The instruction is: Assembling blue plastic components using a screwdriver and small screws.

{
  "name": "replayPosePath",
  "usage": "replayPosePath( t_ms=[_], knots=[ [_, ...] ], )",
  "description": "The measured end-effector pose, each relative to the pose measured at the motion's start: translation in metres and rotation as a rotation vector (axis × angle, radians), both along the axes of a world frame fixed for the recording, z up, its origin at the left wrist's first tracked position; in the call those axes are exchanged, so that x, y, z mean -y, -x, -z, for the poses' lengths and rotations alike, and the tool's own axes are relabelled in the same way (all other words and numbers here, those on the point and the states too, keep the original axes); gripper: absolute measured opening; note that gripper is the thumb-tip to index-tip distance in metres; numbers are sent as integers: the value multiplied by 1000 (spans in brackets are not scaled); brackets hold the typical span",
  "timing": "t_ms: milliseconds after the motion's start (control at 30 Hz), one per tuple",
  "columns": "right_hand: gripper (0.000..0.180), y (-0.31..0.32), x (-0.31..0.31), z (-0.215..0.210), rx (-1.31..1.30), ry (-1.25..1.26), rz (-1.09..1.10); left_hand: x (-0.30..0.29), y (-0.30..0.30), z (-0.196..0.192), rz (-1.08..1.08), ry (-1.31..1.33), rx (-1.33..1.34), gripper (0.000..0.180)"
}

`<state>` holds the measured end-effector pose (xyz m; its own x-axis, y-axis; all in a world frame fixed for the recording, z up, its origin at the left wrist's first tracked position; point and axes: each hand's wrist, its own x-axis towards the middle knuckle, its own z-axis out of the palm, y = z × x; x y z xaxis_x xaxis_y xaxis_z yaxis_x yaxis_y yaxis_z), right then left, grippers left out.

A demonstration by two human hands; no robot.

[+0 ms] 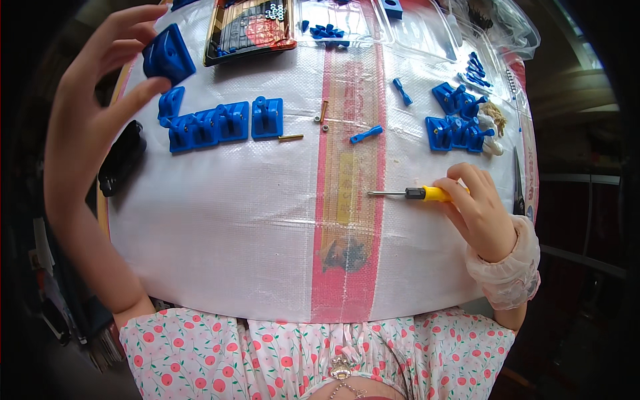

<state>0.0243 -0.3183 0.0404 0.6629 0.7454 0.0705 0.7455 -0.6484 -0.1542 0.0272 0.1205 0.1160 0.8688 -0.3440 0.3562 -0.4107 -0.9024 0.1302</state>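
My left hand is raised at the far left and pinches a blue plastic block between thumb and fingers, above the table. My right hand rests at the right and grips a yellow-handled screwdriver, its metal tip pointing left over the woven sheet. A row of similar blue blocks lies just below the held block. Two brass screws and a small nut lie beside that row.
More blue brackets sit at the right, with loose blue pins near the middle. Clear plastic trays and a dark box line the far edge. A black object hangs at the left edge; scissors lie far right.
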Motion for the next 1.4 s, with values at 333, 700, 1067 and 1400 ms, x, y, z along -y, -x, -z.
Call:
replayPosePath(
  t_ms=[333, 700, 1067, 1400],
  knots=[
    [41, 1, -22, -13, 204, 79, -26, 109, 24, 66, 279, 543, -611, 47],
    [25, -46, -91, 19, 190, -34, -75, 132, 29, 118, 224, 858, -575, 44],
    [25, -10, -92, -20, -220, -400, -21, 126, 24, 117, 323, 789, -472, 52],
    [18, -10, -98, -3, -359, -486, -13, 126, 28, 119, 363, 704, -326, 47]
  ],
)
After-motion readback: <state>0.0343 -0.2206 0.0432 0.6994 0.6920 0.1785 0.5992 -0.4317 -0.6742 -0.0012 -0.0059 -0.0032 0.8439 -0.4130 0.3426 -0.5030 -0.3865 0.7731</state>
